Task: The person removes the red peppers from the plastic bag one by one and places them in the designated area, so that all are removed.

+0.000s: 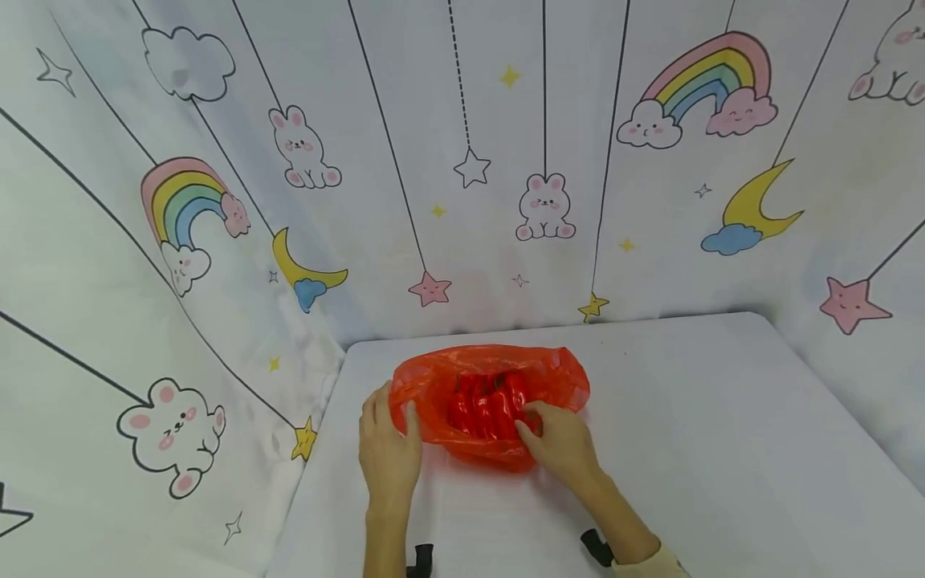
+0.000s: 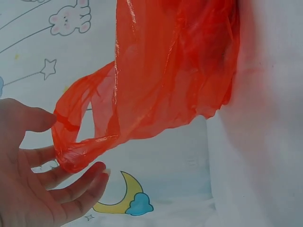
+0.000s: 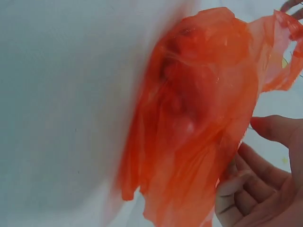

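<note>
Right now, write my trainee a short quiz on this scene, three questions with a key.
1. What lies in the plastic bag? A) lemons; B) red peppers; C) carrots.
2. Which hand is nearer the contents?
3. True or false: the plastic bag is knotted shut at the top.

Key: 1. B. 2. The right hand; the left hand is at the bag's left end. 3. False; it gapes open.

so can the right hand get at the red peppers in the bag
Probably yes: the bag gapes open, leaving the red peppers uncovered, and the right hand is right beside them.
</note>
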`<state>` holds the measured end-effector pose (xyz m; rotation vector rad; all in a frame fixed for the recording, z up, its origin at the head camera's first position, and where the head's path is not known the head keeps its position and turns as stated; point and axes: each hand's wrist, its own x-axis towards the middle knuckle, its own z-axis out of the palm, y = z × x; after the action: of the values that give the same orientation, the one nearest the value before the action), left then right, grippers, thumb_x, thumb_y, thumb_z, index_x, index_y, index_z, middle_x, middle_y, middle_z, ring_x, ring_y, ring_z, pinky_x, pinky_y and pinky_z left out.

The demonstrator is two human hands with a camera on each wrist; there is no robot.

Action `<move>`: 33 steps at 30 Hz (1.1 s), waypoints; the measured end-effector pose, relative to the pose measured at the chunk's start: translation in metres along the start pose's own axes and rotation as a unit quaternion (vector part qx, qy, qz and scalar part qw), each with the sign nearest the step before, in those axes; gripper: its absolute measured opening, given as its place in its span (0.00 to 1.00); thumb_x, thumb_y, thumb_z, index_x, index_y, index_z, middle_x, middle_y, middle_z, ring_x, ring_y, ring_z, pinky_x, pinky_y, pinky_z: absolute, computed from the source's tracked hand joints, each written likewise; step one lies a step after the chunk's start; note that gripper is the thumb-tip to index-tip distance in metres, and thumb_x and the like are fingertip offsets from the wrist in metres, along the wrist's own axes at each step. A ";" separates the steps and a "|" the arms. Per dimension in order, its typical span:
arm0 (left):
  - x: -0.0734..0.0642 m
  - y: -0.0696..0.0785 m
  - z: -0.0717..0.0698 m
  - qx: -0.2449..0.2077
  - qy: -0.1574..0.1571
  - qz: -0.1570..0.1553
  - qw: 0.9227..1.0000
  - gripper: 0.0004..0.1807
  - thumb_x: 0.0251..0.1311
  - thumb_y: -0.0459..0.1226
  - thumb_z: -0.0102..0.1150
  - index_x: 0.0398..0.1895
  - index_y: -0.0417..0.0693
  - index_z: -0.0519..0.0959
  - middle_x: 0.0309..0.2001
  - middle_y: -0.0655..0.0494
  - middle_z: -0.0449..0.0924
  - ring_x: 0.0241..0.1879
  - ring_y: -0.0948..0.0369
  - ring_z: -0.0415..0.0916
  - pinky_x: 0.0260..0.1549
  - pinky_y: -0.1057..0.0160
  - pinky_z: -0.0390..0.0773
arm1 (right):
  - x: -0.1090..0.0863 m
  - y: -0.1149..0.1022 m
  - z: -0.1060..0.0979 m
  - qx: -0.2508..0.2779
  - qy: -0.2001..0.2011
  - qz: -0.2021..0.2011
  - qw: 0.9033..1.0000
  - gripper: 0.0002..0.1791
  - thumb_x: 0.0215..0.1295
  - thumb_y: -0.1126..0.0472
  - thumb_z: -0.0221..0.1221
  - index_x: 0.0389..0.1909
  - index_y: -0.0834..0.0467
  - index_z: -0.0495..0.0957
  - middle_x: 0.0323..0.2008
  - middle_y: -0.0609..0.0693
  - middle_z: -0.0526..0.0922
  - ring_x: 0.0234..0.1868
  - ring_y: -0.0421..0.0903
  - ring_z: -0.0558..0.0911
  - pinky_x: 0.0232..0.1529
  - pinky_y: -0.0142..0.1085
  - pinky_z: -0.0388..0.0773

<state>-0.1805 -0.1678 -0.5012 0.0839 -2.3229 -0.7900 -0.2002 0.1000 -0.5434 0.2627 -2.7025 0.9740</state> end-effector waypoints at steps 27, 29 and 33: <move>0.004 -0.003 0.021 -0.029 0.024 0.019 0.999 0.12 0.71 0.40 0.65 0.52 0.44 0.87 0.43 0.51 0.88 0.35 0.56 0.81 0.33 0.55 0.83 | 0.004 0.000 0.041 0.033 -0.031 0.069 0.997 0.26 0.55 0.49 0.79 0.50 0.57 0.82 0.27 0.41 0.83 0.25 0.37 0.77 0.31 0.31 0.83; 0.003 -0.005 0.024 -0.029 0.027 0.015 0.999 0.12 0.72 0.40 0.65 0.51 0.44 0.88 0.43 0.51 0.88 0.34 0.57 0.80 0.31 0.56 0.83 | 0.003 -0.001 0.045 0.036 -0.027 0.072 0.996 0.26 0.56 0.49 0.78 0.50 0.58 0.82 0.24 0.40 0.80 0.23 0.37 0.75 0.28 0.29 0.81; 0.002 -0.007 0.030 -0.030 0.035 0.010 0.999 0.11 0.72 0.40 0.65 0.50 0.44 0.88 0.39 0.53 0.87 0.32 0.59 0.79 0.28 0.58 0.81 | 0.000 -0.001 0.049 0.039 -0.016 0.065 0.997 0.24 0.57 0.51 0.78 0.48 0.60 0.84 0.21 0.39 0.79 0.21 0.36 0.74 0.27 0.29 0.81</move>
<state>-0.2015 -0.1582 -0.5221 0.0605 -2.2283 -0.8331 -0.2089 0.0672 -0.5790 0.1175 -2.7426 1.1222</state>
